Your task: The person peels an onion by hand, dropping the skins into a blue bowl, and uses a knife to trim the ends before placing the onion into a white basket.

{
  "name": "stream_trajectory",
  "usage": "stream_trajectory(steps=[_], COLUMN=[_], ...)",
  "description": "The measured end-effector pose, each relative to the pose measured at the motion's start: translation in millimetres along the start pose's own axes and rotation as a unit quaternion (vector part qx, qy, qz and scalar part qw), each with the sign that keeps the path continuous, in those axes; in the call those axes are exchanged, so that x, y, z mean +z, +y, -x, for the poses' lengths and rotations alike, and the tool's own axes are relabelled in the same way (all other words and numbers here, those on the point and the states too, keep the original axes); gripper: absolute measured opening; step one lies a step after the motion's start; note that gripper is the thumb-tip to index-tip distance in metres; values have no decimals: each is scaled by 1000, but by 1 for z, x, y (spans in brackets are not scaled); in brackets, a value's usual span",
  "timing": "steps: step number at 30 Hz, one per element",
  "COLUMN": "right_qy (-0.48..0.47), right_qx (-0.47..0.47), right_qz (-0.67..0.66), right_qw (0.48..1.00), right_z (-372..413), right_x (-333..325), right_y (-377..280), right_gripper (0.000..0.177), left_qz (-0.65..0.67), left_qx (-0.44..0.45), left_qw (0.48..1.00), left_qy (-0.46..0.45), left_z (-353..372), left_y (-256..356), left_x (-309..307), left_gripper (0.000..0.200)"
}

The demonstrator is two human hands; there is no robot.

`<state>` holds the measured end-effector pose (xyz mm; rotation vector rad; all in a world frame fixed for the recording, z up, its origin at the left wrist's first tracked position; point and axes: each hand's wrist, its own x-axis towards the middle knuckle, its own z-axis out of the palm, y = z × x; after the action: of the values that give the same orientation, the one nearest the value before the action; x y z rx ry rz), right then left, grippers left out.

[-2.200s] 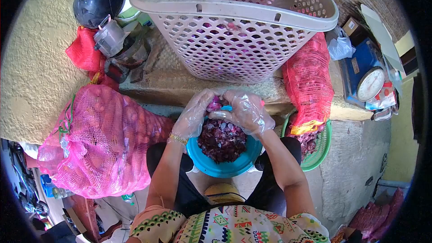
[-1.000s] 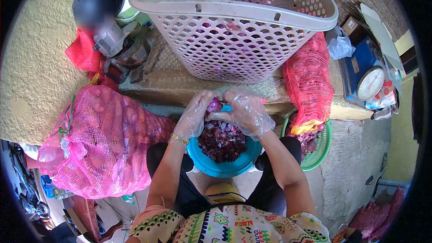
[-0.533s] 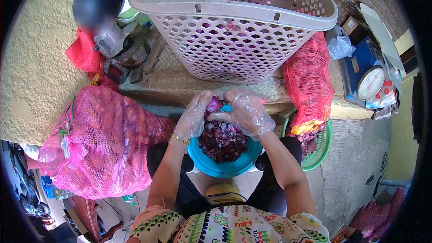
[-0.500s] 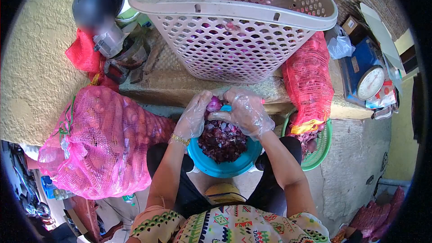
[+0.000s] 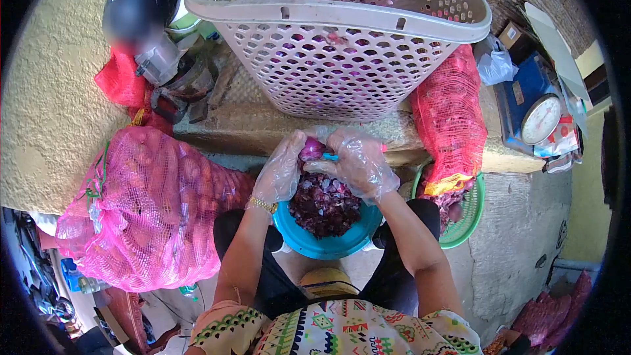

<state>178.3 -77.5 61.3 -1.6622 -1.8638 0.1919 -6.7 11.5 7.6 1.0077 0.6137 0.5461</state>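
We have both gloved hands together on a small purple shallot (image 5: 311, 149): left hand (image 5: 281, 169) cups it, right hand (image 5: 358, 163) pinches alongside, directly above the round blue plastic bowl (image 5: 327, 244) of skins.

The bench (image 5: 250, 125) ran across before the person, with the tall basket (image 5: 335, 39) on its middle. A helmet (image 5: 135, 6) lay to the left of it and a scale (image 5: 539, 118) stood at the right end. The big sack (image 5: 144, 210) leaned below the bench on the left. The second sack (image 5: 449, 118) hung over the right edge, its end in the low basket (image 5: 470, 223). The bowl (image 5: 328, 250) sat between the knees, with peels (image 5: 323, 207) in it. Above its far rim, the left hand (image 5: 279, 171) and the right hand (image 5: 358, 164) met around an onion (image 5: 311, 150).
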Motion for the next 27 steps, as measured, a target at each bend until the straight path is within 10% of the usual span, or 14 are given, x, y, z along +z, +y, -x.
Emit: stream_trajectory(steps=[27], right_qy=[-35], right_qx=[47], right_qz=[-81], right_qw=[995], right_z=[-2], right_x=[-15], right_y=[-8], right_gripper=[62], left_qz=[-17], left_qx=[3], left_qw=[1000], left_qy=[-22], left_z=[9], left_y=[16], left_x=[11], left_gripper=[66])
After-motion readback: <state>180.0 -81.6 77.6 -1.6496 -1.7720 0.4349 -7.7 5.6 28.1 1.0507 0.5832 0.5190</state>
